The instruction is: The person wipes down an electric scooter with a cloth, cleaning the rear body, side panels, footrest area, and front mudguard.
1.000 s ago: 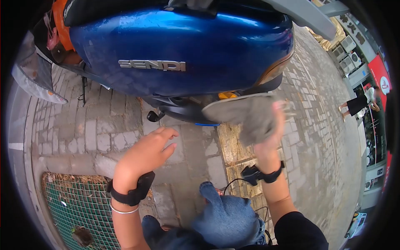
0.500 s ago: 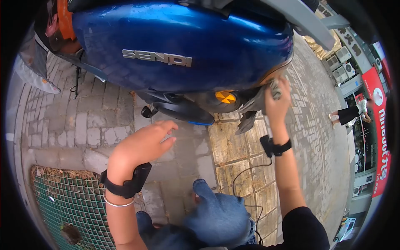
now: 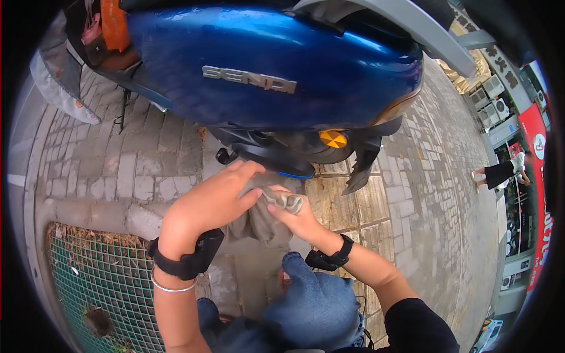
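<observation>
A crumpled grey-brown cloth [image 3: 268, 226] hangs between my two hands, below the scooter body. My right hand [image 3: 300, 217] is closed round a bunched part of it. Fingers and thumb of my left hand [image 3: 215, 191] close on the cloth's upper left part. Just above is a shiny blue scooter [image 3: 265, 47] with raised silver SENDI letters [image 3: 250, 80] on its side panel. Under that panel are a round orange reflector [image 3: 333, 139] and a dark mudguard flap [image 3: 363, 165]. A black footrest with a blue edge [image 3: 294, 175] lies close above my hands.
Paving bricks [image 3: 141, 170] and yellowish tactile tiles [image 3: 335, 203] cover the ground. A green grate [image 3: 100, 276] is at lower left. My denim-covered knee [image 3: 312, 300] is below my hands. Farther right, a person [image 3: 503, 172] stands near a red shop sign [image 3: 541, 194].
My right hand has moved down and left with the cloth, from the scooter's rear lower edge to my left hand. My left hand now grips the cloth too. The view has shifted slightly.
</observation>
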A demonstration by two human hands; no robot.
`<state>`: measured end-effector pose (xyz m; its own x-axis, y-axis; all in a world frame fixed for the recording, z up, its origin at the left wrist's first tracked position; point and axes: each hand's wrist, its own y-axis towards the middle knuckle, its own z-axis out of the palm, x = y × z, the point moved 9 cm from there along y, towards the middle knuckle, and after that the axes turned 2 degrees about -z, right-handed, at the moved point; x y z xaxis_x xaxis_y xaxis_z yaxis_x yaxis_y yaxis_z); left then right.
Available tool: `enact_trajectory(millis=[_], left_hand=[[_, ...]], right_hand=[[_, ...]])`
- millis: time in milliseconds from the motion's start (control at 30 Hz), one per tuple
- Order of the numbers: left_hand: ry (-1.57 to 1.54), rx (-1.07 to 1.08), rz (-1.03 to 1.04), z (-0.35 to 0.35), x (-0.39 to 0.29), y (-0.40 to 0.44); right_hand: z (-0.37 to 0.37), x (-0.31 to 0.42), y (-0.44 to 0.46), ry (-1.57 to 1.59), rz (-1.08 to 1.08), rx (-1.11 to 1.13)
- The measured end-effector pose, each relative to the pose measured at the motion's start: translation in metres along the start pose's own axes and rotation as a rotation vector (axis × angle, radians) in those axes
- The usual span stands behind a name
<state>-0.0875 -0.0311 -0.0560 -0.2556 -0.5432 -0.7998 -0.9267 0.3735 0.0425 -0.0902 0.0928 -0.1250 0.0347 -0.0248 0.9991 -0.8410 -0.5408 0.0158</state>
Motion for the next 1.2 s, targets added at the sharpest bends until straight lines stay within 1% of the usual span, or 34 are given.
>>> enact_trajectory(millis=[33, 100, 133, 167, 200, 233, 267, 333, 367, 433, 467, 500, 533, 567, 633, 667, 700, 733, 767, 833, 867, 900, 967, 1000, 1067, 1100, 1167, 1200], left_hand=[[-0.001, -0.001, -0.009, -0.001, 0.003, -0.001], [-0.331, 0.199, -0.188, 0.016, 0.022, -0.002], [-0.333, 0.2, -0.192, 0.023, 0.031, -0.005], [-0.528, 0.276, -0.154, 0.041, 0.038, -0.008], [-0.725, 0.355, -0.113, 0.054, 0.037, -0.008], [-0.734, 0.363, -0.117, 0.065, 0.043, -0.004], [-0.719, 0.335, -0.067, 0.074, 0.042, 0.004], [-0.64, 0.275, 0.005, 0.086, 0.031, 0.018], [-0.651, 0.273, -0.001, 0.092, 0.028, 0.023], [-0.489, 0.231, -0.014, 0.1, 0.027, 0.031], [-0.507, 0.23, -0.024, 0.103, 0.026, 0.034], [-0.589, 0.285, -0.089, 0.11, 0.028, 0.037], [-0.674, 0.34, -0.156, 0.118, 0.029, 0.037], [-0.695, 0.335, -0.164, 0.121, 0.029, 0.041], [-0.747, 0.231, -0.029, 0.117, 0.021, 0.049], [-0.668, 0.181, 0.04, 0.115, 0.018, 0.053], [-0.692, 0.175, 0.032, 0.117, 0.017, 0.054], [-0.626, 0.163, 0.05, 0.115, 0.013, 0.054], [-0.557, 0.15, 0.07, 0.113, 0.01, 0.055], [-0.573, 0.117, 0.087, 0.113, 0.009, 0.056], [-0.567, 0.09, 0.111, 0.112, 0.008, 0.058], [-0.582, 0.084, 0.111, 0.112, 0.009, 0.061], [-0.621, 0.079, 0.112, 0.114, 0.01, 0.065], [-0.633, 0.074, 0.114, 0.115, 0.012, 0.069], [-0.719, 0.064, 0.066, 0.119, 0.018, 0.076], [-0.726, 0.062, 0.072, 0.123, 0.019, 0.081], [-0.91, -0.076, 0.047, 0.12, 0.03, 0.091], [-1.068, -0.064, -0.006, 0.115, 0.032, 0.09]], right_hand=[[0.004, 0.005, 0.0, 0.005, 0.004, 0.006], [-0.008, 0.011, -0.003, 0.242, 0.018, -0.168], [-0.015, 0.015, -0.002, 0.337, -0.016, -0.191], [-0.02, 0.021, 0.001, 0.339, -0.014, -0.191], [-0.035, 0.031, 0.001, 0.329, -0.077, -0.301], [-0.051, 0.037, -0.004, 0.314, -0.133, -0.414], [-0.059, 0.032, -0.006, 0.311, -0.117, -0.418], [-0.095, 0.037, -0.023, -0.124, -0.186, -0.7], [-0.102, 0.038, -0.022, -0.129, -0.176, -0.694], [-0.124, 0.054, -0.03, -0.374, -0.203, -0.875], [-0.134, 0.058, -0.031, -0.423, -0.223, -0.911], [-0.146, 0.063, -0.033, -0.475, -0.242, -0.943], [-0.148, 0.078, -0.031, -0.665, -0.343, -0.9], [-0.155, 0.08, -0.027, -0.676, -0.329, -0.883], [-0.135, 0.102, -0.016, -1.079, -0.498, -0.69], [-0.137, 0.102, -0.01, -1.09, -0.487, -0.669], [-0.125, 0.107, -0.005, -1.2, -0.607, -0.585], [-0.111, 0.111, -0.004, -1.3, -0.731, -0.495], [-0.111, 0.114, -0.001, -1.305, -0.728, -0.475], [-0.101, 0.118, 0.005, -1.482, -0.713, -0.391], [-0.098, 0.119, 0.009, -1.547, -0.632, -0.375], [-0.096, 0.122, 0.01, -1.555, -0.63, -0.359], [-0.087, 0.122, 0.013, -1.713, -0.641, -0.255], [-0.089, 0.126, 0.014, -1.722, -0.639, -0.242], [-0.088, 0.125, 0.019, -1.719, -0.618, -0.09], [-0.089, 0.126, 0.019, -1.728, -0.618, -0.085], [-0.082, 0.117, 0.012, -1.6, -0.627, 0.113], [-0.082, 0.11, 0.006, -1.551, -0.594, 0.102]])
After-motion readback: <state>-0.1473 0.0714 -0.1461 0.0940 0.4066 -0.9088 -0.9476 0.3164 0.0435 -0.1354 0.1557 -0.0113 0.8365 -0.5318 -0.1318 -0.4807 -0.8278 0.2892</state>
